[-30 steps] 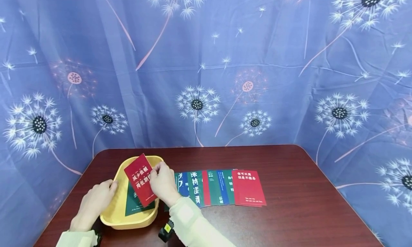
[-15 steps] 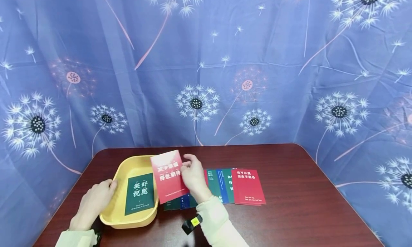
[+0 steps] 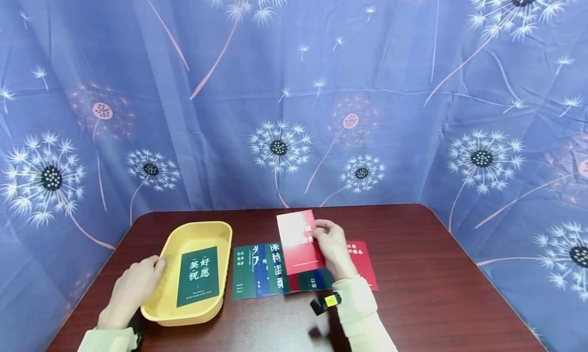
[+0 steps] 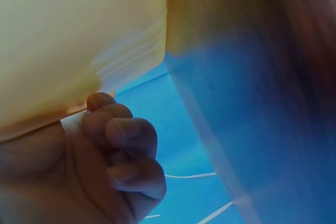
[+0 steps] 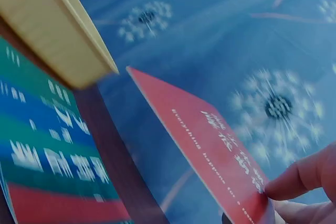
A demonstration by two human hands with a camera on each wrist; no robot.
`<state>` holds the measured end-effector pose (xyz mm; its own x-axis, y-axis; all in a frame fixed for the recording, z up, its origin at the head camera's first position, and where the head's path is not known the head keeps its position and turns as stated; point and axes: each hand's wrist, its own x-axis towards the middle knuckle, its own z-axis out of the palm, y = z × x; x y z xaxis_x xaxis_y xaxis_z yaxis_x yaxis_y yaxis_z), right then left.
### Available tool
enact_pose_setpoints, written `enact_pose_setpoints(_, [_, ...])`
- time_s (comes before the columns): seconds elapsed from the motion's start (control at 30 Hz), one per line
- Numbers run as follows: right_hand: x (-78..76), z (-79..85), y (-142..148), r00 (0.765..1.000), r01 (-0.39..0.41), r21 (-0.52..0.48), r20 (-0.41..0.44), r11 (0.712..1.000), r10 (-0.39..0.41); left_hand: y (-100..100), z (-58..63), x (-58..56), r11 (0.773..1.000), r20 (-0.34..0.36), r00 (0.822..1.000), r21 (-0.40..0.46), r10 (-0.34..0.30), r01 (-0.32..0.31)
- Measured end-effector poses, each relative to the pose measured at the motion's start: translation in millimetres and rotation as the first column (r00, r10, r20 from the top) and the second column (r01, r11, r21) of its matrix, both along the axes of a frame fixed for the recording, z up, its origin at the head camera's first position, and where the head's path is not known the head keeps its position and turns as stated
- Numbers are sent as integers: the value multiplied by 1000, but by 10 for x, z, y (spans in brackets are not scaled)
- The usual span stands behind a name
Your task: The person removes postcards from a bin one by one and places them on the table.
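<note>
My right hand (image 3: 334,247) pinches a red card (image 3: 299,242) with white lettering by its right edge, holding it above the row of cards. In the right wrist view the thumb and a finger press the card (image 5: 205,145) near its printed text. My left hand (image 3: 133,291) grips the left rim of a yellow plastic basin (image 3: 225,268), thumb over the edge and the other fingers curled outside, as the left wrist view shows. Inside the basin lies a dark green card (image 3: 198,276) with white characters.
Overlapping green, blue and red cards (image 3: 245,285) lie in a row on the dark wooden table (image 3: 427,270). The row's right end, a red card (image 3: 365,270), is partly covered by my right hand. A blue dandelion-print curtain (image 3: 404,86) hangs behind and at the sides.
My right hand has carried the red card out from over the basin, rightward to above the card row, uncovering the green card inside. The left hand has stayed on the rim.
</note>
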<state>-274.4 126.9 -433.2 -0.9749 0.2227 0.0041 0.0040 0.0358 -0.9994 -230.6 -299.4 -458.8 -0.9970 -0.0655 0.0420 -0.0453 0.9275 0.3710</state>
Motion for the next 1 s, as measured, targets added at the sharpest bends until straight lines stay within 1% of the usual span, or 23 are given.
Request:
enact_pose_setpoints(0.1, [-1, -8, 232, 1000, 13, -12, 28, 1000, -13, 11, -11, -1, 1000, -5, 1000, 3, -2, 2])
enact_pose_setpoints(0.23, [17, -1, 534, 998, 13, -29, 64, 999, -11, 14, -25, 3, 1000, -14, 1000, 3, 2, -2])
enact_pose_setpoints(0.37, [14, -29, 792, 996, 43, -10, 83, 999, -42, -5, -24, -1, 1000, -11, 1000, 5, 7, -7])
enact_pose_setpoints(0.53, [46, -137, 1053, 992, 61, 54, 106, 997, -66, -16, -28, -10, 1000, 6, 1000, -2, 8, -8])
enact_pose_setpoints(0.63, [74, -196, 1171, 990, 61, 87, 118, 994, -71, -15, -22, -9, 1000, 5, 1000, -4, 5, -5])
enact_pose_setpoints(0.8, [96, -267, 1306, 985, 90, 145, 133, 985, -109, -16, -11, 7, 1000, -10, 1000, -4, 4, -4])
enact_pose_setpoints(1.0, [132, -337, 1393, 973, 75, 240, 196, 968, -124, -16, -10, 8, 1000, -2, 1000, 2, -1, 1])
